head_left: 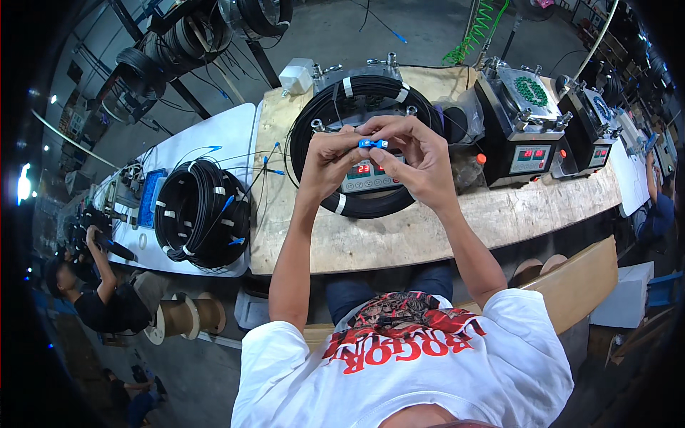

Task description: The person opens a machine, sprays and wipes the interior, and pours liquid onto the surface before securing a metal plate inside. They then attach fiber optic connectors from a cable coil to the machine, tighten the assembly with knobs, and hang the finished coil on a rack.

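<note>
Between my two hands I hold a small blue fibre-optic connector with a whitish tip. My left hand pinches its left end, and the fingertips of my right hand close on its right end. Both hands are raised over a large coil of black cable, bound with white tape. That coil lies around a polishing machine with a red lit display, partly hidden by my hands and wrists.
The plywood bench carries two more black machines at right, plus a white bottle behind. Another cable coil with blue-ended leads sits on the white table at left. A co-worker is beyond it.
</note>
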The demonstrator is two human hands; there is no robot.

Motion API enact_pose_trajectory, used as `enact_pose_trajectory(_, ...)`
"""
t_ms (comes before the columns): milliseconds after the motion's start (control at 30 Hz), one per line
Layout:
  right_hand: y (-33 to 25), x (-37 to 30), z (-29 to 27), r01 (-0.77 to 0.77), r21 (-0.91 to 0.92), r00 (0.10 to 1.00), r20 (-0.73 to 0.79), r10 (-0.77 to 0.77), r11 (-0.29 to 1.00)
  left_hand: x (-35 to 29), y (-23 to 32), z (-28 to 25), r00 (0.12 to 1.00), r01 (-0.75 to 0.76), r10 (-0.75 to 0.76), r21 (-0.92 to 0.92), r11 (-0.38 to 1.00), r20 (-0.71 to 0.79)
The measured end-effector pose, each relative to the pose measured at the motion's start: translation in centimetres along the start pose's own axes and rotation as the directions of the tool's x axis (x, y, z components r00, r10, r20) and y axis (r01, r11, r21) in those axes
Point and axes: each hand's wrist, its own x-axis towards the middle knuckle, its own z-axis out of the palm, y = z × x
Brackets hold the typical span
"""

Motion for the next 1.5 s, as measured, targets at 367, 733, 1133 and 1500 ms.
enact_pose_trajectory(367,-0.4,-0.2,0.1,0.023,-0.017,1.000,-0.015,-0.023,1.000,0.7,0.6,0.3,0.990,-0.142,0.138,0.104,0.984,0.038)
enact_pose_trajectory(733,-0.6,0.0,-0.5,0.008,-0.242,1.000,0.028,-0.001,0.970,0.8,1.8,1.1,0.994,-0.114,0.110,0.244,0.963,0.029)
enact_pose_trajectory(1133,-4.9,3.3,-5.2,0.326,-0.097,0.754,-0.573,-0.320,0.941,-1.4,-0.9,0.7,0.989,0.146,-0.126,0.356,0.923,-0.079)
enact_pose_trajectory(1500,-3.3,3.3,-2.7,-0.134,-0.130,0.985,-0.129,0.117,0.982,0.9,1.1,2.2,0.997,0.055,-0.045,0.161,0.985,-0.067)
